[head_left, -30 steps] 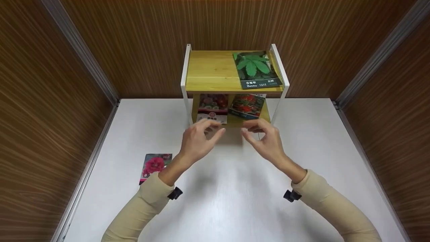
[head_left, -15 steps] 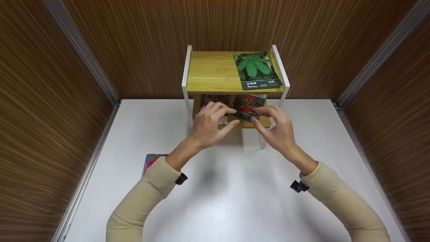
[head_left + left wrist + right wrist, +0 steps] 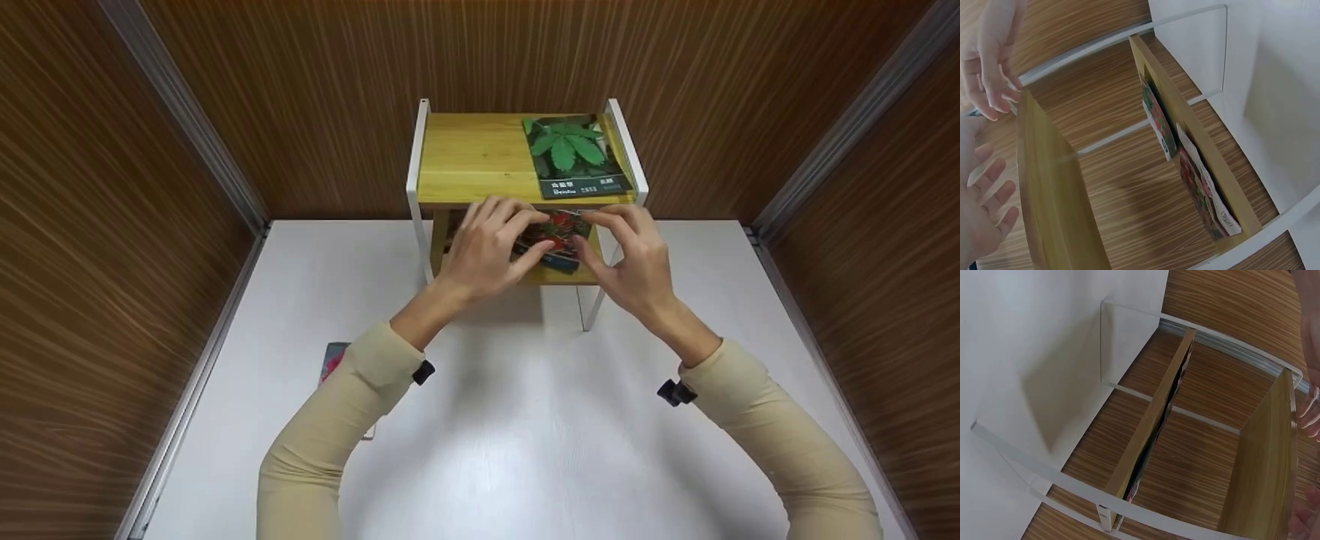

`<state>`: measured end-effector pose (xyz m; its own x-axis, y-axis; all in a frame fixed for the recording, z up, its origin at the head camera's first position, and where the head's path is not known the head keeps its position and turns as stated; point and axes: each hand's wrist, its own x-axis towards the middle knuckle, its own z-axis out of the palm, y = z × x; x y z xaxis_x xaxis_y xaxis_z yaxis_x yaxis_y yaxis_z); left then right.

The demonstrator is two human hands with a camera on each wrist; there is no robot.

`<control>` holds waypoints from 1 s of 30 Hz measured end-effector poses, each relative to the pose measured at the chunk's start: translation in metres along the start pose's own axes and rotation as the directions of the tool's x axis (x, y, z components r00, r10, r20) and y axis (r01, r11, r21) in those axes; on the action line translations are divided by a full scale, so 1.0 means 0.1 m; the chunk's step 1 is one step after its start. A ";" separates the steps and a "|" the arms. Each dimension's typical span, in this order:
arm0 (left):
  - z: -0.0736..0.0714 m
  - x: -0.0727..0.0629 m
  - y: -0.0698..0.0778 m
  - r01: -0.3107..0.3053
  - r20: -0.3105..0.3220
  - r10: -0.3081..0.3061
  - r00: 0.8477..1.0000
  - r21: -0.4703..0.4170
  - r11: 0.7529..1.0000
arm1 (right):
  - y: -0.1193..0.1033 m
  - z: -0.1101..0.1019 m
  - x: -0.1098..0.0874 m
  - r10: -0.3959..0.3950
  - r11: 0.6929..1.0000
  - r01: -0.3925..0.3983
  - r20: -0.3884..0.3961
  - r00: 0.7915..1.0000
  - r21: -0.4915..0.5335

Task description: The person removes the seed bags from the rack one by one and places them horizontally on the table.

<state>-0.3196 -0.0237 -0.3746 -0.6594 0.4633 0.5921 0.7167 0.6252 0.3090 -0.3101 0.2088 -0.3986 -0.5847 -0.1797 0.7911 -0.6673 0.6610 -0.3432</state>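
Note:
My left hand and right hand are raised at the front of a small two-tier shelf. Their fingers are spread and loosely bent, with nothing held. Behind them, a packet with red flowers lies on the lower board, partly covered by my fingers. Beside it, a white-edged packet shows in the left wrist view but is mostly hidden by my left hand in the head view. Near the top board's front edge, the left wrist view shows both hands; whether they touch it I cannot tell.
A green-leaf packet lies on the right of the top board. On the white table, a pink-flower packet is partly under my left forearm. White side frames bound the shelf; wood-grain walls surround the table.
Both hands have moved forward and up toward the shelf, and rightward. My left hand now covers the left lower packet, and my left sleeve hides more of the pink-flower packet.

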 end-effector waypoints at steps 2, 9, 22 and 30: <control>0.01 0.05 -0.01 -0.007 0.008 0.007 1.000 0.018 1.000 | 0.02 0.00 0.04 -0.013 1.000 0.013 -0.014 1.000 -0.007; 0.01 0.23 -0.02 -0.012 0.068 0.007 0.998 0.076 0.997 | 0.10 0.01 0.18 -0.080 0.995 0.079 -0.018 0.997 -0.054; 0.07 0.43 -0.08 -0.010 0.108 -0.004 0.994 0.128 0.992 | 0.19 0.03 0.39 -0.161 0.968 0.168 0.052 0.986 -0.186; 0.13 0.45 -0.13 0.002 0.100 -0.015 0.995 0.125 0.992 | 0.30 0.02 0.44 -0.166 0.951 0.186 0.098 0.981 -0.248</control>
<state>-0.3617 -0.0024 -0.3615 -0.6893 0.5142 0.5104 0.6811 0.6999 0.2149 -0.3566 0.2190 -0.3747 -0.5078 -0.3577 0.7837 -0.6291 0.7755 -0.0537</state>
